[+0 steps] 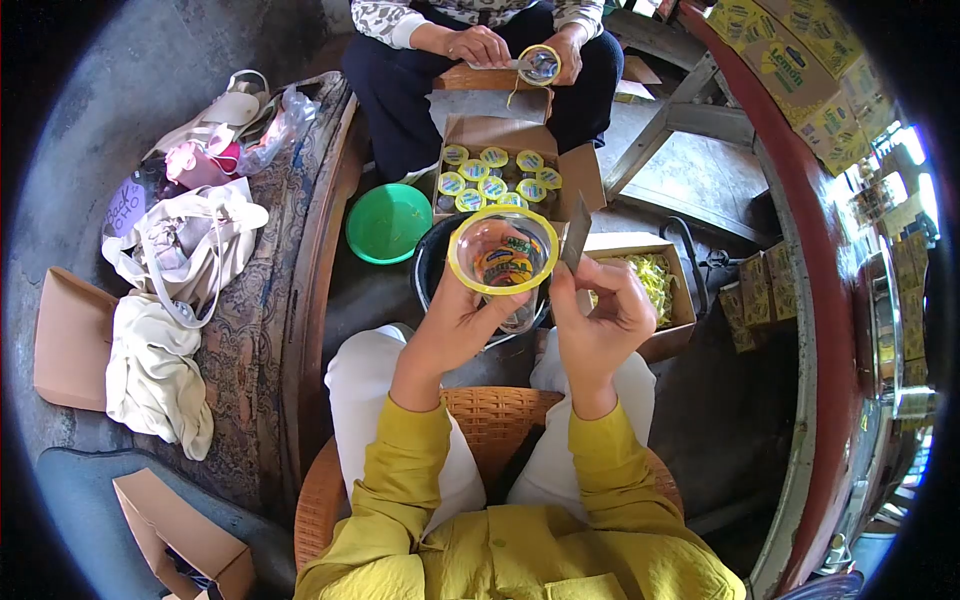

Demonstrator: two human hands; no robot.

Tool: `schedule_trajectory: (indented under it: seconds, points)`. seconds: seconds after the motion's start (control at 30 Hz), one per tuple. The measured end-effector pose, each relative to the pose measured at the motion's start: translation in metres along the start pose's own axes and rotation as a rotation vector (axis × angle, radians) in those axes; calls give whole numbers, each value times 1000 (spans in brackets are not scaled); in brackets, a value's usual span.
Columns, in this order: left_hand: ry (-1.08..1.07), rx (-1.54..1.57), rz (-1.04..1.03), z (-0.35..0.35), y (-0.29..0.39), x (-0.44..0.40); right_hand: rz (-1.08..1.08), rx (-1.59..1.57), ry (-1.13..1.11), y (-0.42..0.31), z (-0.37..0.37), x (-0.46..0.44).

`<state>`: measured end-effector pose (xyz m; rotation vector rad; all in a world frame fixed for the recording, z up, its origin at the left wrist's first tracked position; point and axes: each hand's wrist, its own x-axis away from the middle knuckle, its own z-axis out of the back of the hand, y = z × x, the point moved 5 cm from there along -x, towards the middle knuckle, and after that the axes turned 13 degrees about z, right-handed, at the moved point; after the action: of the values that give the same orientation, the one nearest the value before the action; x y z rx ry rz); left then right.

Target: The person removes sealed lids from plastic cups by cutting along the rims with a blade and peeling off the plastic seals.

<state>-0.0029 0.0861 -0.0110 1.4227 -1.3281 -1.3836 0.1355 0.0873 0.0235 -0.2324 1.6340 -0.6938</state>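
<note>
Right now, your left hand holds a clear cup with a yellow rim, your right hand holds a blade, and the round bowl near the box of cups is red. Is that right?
Not quite: the round bowl near the box of cups is green, as the head view shows. Your left hand does hold the clear cup with a yellow rim, and your right hand a blade.

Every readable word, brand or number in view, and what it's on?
"Lemon": yellow-printed carton, upper right.
"Back": purple item at left; the line below is unclear.
Cup in the left hand: lettering present, too blurred to quote.
Lidded cups in the open box: too small to read.
Yellow packs at right: too small.
</note>
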Motion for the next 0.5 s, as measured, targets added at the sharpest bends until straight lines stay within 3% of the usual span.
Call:
schedule_trajectory:
  seconds: [0.5]
  points:
    - [-41, -78, 63, 8, -4, 0, 221, 246, -102, -18, -4, -6]
